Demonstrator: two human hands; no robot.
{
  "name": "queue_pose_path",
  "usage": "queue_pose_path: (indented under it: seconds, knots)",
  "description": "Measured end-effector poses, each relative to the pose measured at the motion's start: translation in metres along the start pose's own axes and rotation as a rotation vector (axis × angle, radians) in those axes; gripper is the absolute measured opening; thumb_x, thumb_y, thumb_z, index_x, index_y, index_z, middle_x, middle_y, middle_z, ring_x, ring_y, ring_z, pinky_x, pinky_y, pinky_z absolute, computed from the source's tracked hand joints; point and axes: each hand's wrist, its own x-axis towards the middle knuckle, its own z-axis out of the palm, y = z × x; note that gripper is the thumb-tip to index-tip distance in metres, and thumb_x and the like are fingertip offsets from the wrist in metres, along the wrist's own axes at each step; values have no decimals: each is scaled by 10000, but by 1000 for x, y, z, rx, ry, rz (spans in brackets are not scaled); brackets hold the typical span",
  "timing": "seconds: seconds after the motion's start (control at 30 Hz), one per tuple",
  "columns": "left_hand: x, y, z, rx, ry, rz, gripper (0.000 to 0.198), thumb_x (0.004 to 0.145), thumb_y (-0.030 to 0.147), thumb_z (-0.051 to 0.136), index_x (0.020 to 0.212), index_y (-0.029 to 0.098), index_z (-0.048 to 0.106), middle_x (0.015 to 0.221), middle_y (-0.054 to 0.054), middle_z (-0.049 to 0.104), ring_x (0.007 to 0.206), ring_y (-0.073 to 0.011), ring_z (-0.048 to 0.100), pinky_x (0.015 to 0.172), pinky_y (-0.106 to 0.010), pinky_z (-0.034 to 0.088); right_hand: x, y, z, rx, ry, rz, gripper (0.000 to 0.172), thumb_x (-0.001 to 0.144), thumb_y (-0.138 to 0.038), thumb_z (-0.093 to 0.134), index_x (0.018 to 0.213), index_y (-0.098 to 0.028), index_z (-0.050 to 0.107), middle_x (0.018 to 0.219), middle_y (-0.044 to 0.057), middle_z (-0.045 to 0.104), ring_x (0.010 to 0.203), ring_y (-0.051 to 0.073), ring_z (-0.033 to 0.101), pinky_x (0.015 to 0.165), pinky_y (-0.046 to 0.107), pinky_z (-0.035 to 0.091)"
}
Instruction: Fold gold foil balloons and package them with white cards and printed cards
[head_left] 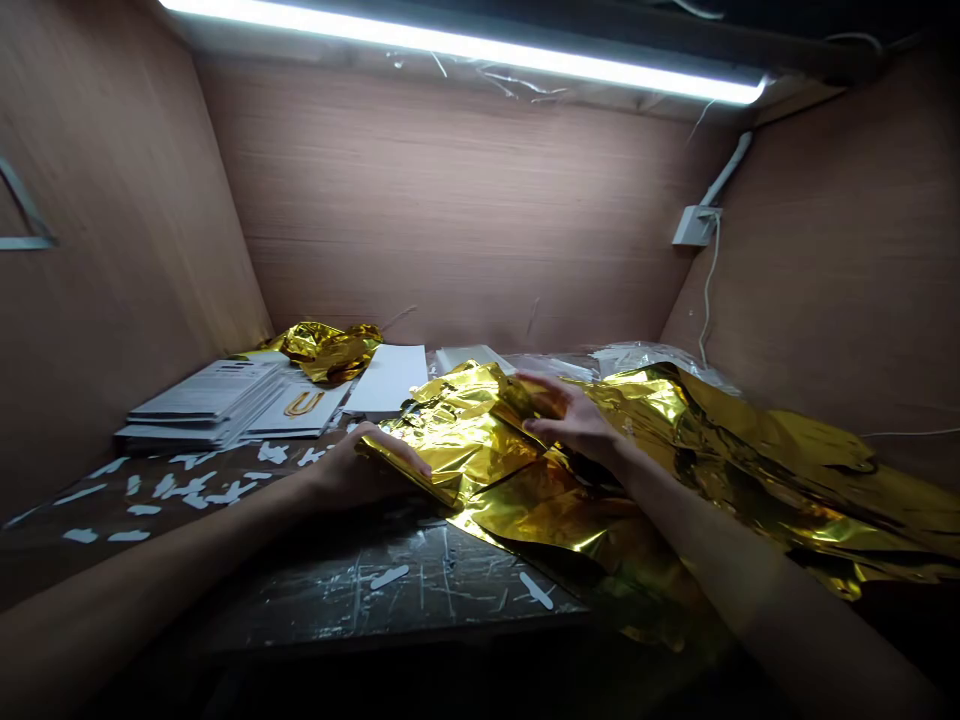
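A large crinkled sheet of gold foil (510,490) spreads across the table before me, partly hanging over the front edge. My left hand (375,462) grips its left edge, with the thumb on top and the other fingers hidden beneath. Further right, my right hand (574,415) is closed around a raised fold of the same foil, its thumb turned to the left. More gold foil (780,470) stretches away to the right, past my right forearm; I cannot tell whether it is one piece with the sheet.
Stacked printed papers (202,395) lie at the left, beside a white card with a gold U-shaped mark (304,403). Crumpled gold foil (322,345) sits behind them. White paper scraps (195,490) litter the dark tabletop (330,590). Clear plastic (652,357) lies at the back. Wooden panels enclose three sides.
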Motion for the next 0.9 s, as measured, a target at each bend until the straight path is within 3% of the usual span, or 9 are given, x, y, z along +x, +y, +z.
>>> queue_pose_path:
  seconds: [0.1,0.23,0.33,0.4,0.5,0.6,0.73,0.9]
  knots:
    - [-1,3,1,24,1,-15,196,834,325,804,932,157,827,874,-100,812,769,-230,773,725,-306,635,0,1,2,-237,-159,-84,553,762,-238,769,1311,-274,708,1311,46,717,1226,278,667,1112,453,491]
    - [-1,7,2,52,2,-26,208,822,321,811,929,143,825,853,-100,810,743,-219,768,685,-275,616,4,5,7,-547,-92,-36,556,769,-134,694,1307,-270,719,1226,41,756,1122,289,713,1027,424,531]
    - [0,7,3,17,19,-10,215,828,316,804,945,135,808,884,-97,809,752,-204,762,687,-273,614,5,7,14,-686,-104,31,336,841,-187,660,1144,-232,798,977,64,807,907,278,742,902,399,561]
    - [1,6,4,3,77,65,198,815,293,817,938,139,796,948,-104,807,822,-206,761,749,-299,620,5,8,19,-758,-112,-4,236,893,-224,626,1024,-237,822,905,65,799,870,263,727,874,385,553]
    - [4,3,3,50,146,214,140,795,247,832,901,166,789,1057,-106,799,972,-217,736,897,-362,597,4,8,27,-805,-107,-116,284,931,-218,581,1110,-266,796,1071,58,790,1003,255,712,896,367,543]
    - [4,5,3,222,183,253,110,787,259,843,877,212,801,1173,-87,774,1025,-215,684,909,-368,570,-1,5,37,-830,-136,-205,416,902,-173,587,1292,-236,717,1221,72,757,1094,262,702,928,367,543]
    - [3,12,8,383,240,222,110,778,331,857,840,252,812,1309,-59,718,1078,-227,615,904,-357,549,-9,-4,51,-922,-235,-328,378,907,-172,585,1255,-229,720,1205,74,765,1036,265,721,846,342,551]
    - [5,9,17,318,185,243,153,771,352,865,877,259,806,1368,-45,685,1176,-242,581,976,-383,536,-12,-9,61,-911,-228,-474,283,943,-207,581,1179,-213,736,1143,80,783,950,248,717,780,342,554]
